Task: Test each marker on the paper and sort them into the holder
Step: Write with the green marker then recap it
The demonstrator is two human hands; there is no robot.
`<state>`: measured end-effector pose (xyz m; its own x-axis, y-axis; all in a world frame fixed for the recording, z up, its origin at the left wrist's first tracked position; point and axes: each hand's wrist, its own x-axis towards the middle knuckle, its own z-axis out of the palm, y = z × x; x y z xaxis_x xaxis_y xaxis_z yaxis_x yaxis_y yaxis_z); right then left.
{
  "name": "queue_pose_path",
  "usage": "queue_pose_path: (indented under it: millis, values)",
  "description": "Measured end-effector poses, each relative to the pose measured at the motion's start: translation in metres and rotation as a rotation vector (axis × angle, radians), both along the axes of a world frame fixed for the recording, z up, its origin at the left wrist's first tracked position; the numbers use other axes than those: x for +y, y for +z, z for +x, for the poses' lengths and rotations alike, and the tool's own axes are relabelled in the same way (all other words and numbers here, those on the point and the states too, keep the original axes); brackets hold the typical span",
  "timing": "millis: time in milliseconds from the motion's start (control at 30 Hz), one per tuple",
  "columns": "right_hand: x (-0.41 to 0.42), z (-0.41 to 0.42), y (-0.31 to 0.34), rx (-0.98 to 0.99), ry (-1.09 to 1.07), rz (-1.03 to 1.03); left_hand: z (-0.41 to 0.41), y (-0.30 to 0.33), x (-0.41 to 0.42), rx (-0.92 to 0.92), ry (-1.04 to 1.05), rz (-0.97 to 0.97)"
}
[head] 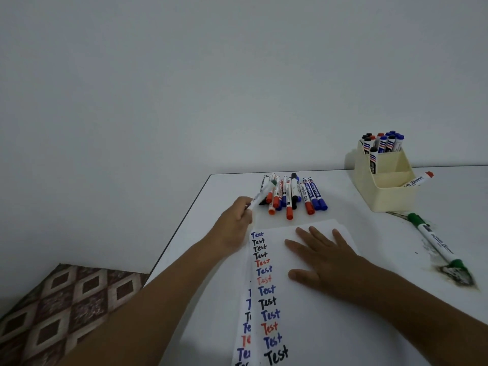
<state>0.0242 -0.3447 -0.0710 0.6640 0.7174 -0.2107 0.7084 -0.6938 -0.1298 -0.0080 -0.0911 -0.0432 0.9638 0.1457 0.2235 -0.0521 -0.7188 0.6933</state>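
Observation:
My left hand [235, 220] grips a white marker with a dark green end [262, 194], held just left of a row of several red, blue and black markers [293, 194] lying on the white table. My right hand [324, 254] lies flat, fingers spread, on the white paper [303, 326]. A column of "Test" words in blue, black and red runs down the paper's left side. The cream holder [383, 180] stands at the back right with several capped markers [380, 143] upright in its rear compartment.
A red-capped marker [420, 180] leans at the holder's right side. A green marker [435, 241] lies on the table [369, 326] to the right, over a dark green stain [458, 276]. The table's left edge drops to a patterned floor covering [66, 299]. A plain wall stands behind.

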Motion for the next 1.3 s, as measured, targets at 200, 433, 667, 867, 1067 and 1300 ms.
queue_pose_path:
  millis: [200, 433, 667, 867, 1067, 1300]
  values:
    - [0.002, -0.018, 0.032, 0.213, -0.214, 0.597, -0.036, 0.013, -0.026, -0.019, -0.158, 0.182]
    - [0.014, -0.041, 0.056, 0.574, -0.391, 1.331, -0.047, 0.017, -0.045, 0.1, -0.217, 0.148]
    - [-0.006, -0.038, 0.063, 0.705, -0.707, 1.702, -0.031, 0.004, -0.011, 0.02, -0.148, 0.075]
    - [-0.012, -0.038, 0.034, 1.055, -0.781, 1.756, 0.009, -0.009, 0.023, 0.025, -0.006, 0.285]
    - [-0.016, -0.041, 0.015, 1.077, -0.709, 1.722, 0.03, -0.021, 0.029, 0.141, -0.122, 0.342]
    - [-0.017, -0.045, 0.013, 1.006, -0.678, 1.597, 0.022, -0.025, 0.027, 0.044, -0.057, 0.155]
